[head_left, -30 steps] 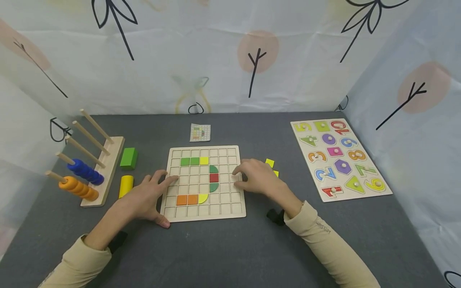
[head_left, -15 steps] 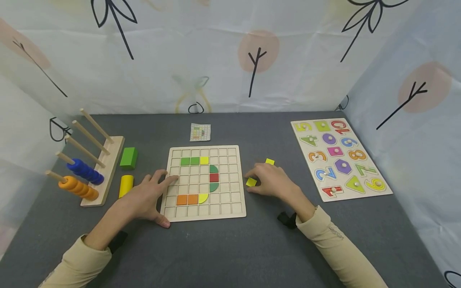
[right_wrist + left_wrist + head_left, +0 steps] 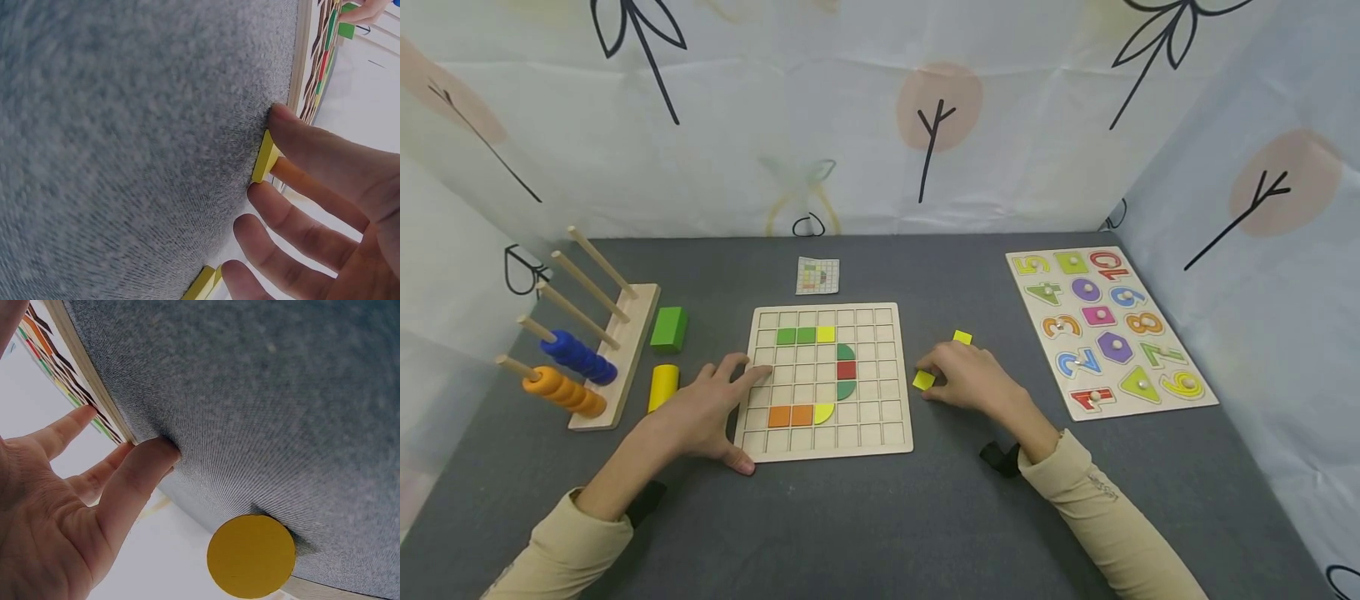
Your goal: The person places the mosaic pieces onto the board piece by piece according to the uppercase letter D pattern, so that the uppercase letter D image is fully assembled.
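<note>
My left hand [image 3: 703, 412] rests at the left edge of a wooden grid board [image 3: 876, 433], fingers spread, index fingertip on its surface and thumb at the near-left corner. Beside the board's right edge, my right hand [image 3: 970, 375] pinches a yellow square tile [image 3: 923, 380] at table level. In the right wrist view that tile [image 3: 264, 157] sits between thumb and fingers. Another yellow tile [image 3: 962, 337] lies behind the right hand. On the board are green squares [image 3: 796, 336], a yellow square [image 3: 825, 334], green rounded pieces [image 3: 846, 390], a red square [image 3: 846, 370], orange squares [image 3: 790, 416] and a yellow rounded piece [image 3: 823, 413].
A small pattern card [image 3: 817, 276] lies behind the board. At left stand a peg stacker [image 3: 625, 358] with blue and orange rings, a green block [image 3: 668, 330] and a yellow cylinder [image 3: 663, 387]. A number puzzle board [image 3: 1108, 333] lies at right.
My right hand has moved right, off the board's edge, uncovering the near yellow tile, and its thumb and index finger have drawn in on that tile. The left hand has stayed put.
</note>
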`<state>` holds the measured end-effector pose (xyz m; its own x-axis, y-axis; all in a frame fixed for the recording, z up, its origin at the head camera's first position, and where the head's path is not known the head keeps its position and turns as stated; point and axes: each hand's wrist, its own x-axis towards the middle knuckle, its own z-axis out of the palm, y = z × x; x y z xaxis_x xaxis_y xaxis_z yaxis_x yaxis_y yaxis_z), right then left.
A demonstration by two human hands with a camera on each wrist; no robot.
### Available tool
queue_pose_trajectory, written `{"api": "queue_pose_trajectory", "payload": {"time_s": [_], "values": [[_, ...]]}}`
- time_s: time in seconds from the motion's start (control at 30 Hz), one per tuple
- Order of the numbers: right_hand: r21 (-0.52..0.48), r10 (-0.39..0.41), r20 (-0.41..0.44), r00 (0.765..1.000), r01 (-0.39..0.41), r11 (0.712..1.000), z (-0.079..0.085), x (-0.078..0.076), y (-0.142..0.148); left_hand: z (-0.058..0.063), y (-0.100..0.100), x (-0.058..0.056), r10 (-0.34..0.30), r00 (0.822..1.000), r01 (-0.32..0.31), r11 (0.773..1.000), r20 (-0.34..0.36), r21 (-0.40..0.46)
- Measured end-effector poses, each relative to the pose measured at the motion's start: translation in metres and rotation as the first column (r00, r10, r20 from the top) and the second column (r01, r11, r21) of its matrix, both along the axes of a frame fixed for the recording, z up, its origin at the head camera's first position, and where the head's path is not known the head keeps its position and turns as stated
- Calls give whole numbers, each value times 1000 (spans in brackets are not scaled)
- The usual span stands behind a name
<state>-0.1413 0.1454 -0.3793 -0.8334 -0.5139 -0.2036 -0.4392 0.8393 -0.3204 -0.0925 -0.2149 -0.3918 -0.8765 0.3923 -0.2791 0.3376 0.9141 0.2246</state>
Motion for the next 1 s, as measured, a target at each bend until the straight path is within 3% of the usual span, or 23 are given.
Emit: {"api": "queue_pose_trajectory", "payload": {"time_s": [0.43, 1.0], "values": [[-44, -17, 23, 1000, 18, 999, -3, -1, 1, -1, -1, -1, -1, 1000, 1, 1000, 5, 4], [-72, -14, -13, 1000, 13, 997, -1, 0, -5, 1, 0, 0, 8, 1000, -8, 1000, 15, 1]]}}
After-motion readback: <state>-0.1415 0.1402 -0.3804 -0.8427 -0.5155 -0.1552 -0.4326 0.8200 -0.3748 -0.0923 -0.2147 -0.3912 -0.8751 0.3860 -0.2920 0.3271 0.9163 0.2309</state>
